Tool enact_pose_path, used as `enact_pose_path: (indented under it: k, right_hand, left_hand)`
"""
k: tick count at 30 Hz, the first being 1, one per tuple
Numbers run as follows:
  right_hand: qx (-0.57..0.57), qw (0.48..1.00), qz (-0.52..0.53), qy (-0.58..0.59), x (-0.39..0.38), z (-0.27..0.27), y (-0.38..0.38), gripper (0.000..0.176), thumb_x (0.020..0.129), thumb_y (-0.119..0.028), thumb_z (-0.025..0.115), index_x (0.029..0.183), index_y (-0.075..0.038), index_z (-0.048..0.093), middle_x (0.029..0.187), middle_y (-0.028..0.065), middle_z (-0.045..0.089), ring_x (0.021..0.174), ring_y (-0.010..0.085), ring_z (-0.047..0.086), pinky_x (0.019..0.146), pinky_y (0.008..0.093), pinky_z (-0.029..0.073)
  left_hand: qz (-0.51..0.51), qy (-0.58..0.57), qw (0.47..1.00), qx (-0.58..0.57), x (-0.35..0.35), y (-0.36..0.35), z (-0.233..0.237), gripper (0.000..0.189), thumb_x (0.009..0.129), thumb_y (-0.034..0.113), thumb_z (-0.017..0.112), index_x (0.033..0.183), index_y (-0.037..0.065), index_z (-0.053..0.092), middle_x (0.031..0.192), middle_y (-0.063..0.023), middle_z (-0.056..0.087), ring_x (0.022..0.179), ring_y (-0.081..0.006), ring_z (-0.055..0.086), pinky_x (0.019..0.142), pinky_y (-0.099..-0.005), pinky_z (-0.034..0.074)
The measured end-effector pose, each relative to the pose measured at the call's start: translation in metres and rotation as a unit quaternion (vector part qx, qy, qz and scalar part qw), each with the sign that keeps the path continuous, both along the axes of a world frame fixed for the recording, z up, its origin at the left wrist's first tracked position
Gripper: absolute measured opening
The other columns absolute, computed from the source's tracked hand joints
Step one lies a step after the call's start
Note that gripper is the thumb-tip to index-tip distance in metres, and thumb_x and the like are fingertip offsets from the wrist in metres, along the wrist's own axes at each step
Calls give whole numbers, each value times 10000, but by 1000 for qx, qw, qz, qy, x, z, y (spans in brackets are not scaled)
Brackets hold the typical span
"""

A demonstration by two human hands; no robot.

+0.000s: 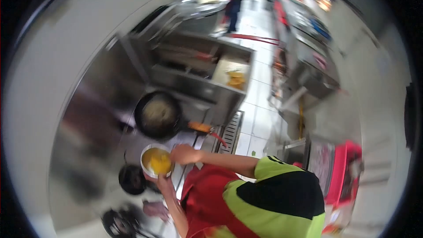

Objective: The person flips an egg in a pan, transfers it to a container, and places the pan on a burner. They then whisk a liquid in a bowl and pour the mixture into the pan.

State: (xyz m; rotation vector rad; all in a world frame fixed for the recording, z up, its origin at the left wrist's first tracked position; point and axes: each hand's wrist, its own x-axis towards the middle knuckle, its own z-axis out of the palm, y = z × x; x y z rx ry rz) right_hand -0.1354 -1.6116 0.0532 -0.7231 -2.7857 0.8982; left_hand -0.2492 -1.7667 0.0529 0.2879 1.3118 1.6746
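Observation:
My left hand (163, 181) is wrapped around the lower side of a white bowl (144, 153), which is tilted toward me. Inside the bowl is a yellow liquid (158, 161) that looks like beaten egg. At the bowl's right rim is my right hand (185, 154), its fingers curled and smeared by motion. Whatever it may hold is too blurred to make out. Just beyond the bowl sits a black frying pan (143, 119) with an orange-brown handle and a pale, shiny patch in its middle.
Black burners (131, 179) lie left of my left arm, with a crumpled cloth (156, 209) nearby. Past the pan, a steel unit holds a white tray (224, 68) with yellow pieces. A floor drain (231, 128) runs alongside. Further off, a person (234, 6) stands in the aisle.

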Motion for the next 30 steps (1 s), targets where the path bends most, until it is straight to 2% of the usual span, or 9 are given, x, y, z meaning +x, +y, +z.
enact_pose_path:
  k: [2, 6, 8, 11, 14, 21, 24, 26, 30]
  right_hand:
    - [-2, 1000, -15, -3, 10, 38, 0, 285, 889, -355, 582, 861, -110, 726, 731, 186, 678, 691, 384, 680, 631, 499, 539]
    - [-29, 985, -167, 16, 18, 24, 13, 333, 897, -405, 590, 857, -105, 729, 710, 189, 672, 701, 394, 676, 640, 506, 537]
    - [0, 997, -66, -39, 26, 29, 11, 349, 893, -435, 598, 870, -113, 732, 725, 186, 677, 705, 397, 674, 645, 505, 539]
    - [-28, 978, -201, 53, 27, 41, 13, 342, 895, -437, 595, 885, -129, 744, 738, 176, 685, 712, 393, 679, 653, 504, 541]
    - [-2, 994, -104, -36, 33, 35, 12, 347, 877, -408, 617, 874, -84, 740, 792, 181, 705, 769, 380, 699, 671, 497, 553]
    - [-13, 988, -115, -102, 33, 46, 13, 345, 868, -406, 609, 913, -96, 754, 846, 184, 707, 819, 372, 694, 696, 505, 550]
    - [-56, 983, -135, 116, 27, 24, 16, 241, 887, -334, 608, 988, -180, 763, 902, 147, 707, 802, 340, 693, 739, 439, 559]
    - [58, 994, -84, -31, 28, 24, 22, 265, 922, -324, 570, 998, -155, 760, 882, 159, 705, 801, 369, 680, 741, 454, 551]
    - [-62, 986, -102, 118, 21, 60, 10, 361, 941, -352, 576, 830, -46, 733, 761, 204, 671, 714, 433, 648, 681, 528, 523]
  left_hand:
    - [46, -42, 998, 11, 5, 14, 1, 596, 886, 54, 518, 1433, 120, 290, 1400, -163, 437, 1261, -291, 496, 1056, -451, 436]
    - [56, -56, 997, 6, 6, 25, -3, 801, 802, -27, 477, 1468, 268, 145, 1449, -205, 328, 1262, -353, 478, 1025, -517, 462]
    - [51, -61, 997, 12, 7, 24, 0, 917, 760, -67, 456, 1486, 342, 73, 1473, -226, 273, 1262, -384, 469, 1010, -549, 475]
    - [25, -52, 998, 7, 10, 22, 9, 917, 755, -70, 450, 1488, 333, 75, 1477, -210, 278, 1266, -388, 465, 1011, -556, 471]
    - [8, -66, 998, 3, 13, 29, 20, 911, 753, -71, 441, 1489, 328, 82, 1488, -191, 276, 1269, -390, 465, 1001, -564, 476]
    - [-8, -59, 997, 45, 7, 37, 0, 878, 817, -46, 494, 1497, 318, 74, 1491, -177, 310, 1266, -376, 483, 995, -563, 477]
    - [-9, -103, 994, 32, 10, 36, 13, 919, 824, -37, 486, 1519, 293, -16, 1462, -184, 351, 1232, -327, 518, 1000, -524, 463]
    - [25, -46, 996, 68, 14, 42, 30, 907, 837, -41, 467, 1521, 272, -40, 1474, -180, 329, 1267, -325, 495, 1012, -531, 450]
    - [43, -60, 997, 36, 9, 40, 31, 884, 817, -61, 433, 1503, 317, 26, 1463, -188, 284, 1281, -360, 468, 980, -537, 490]
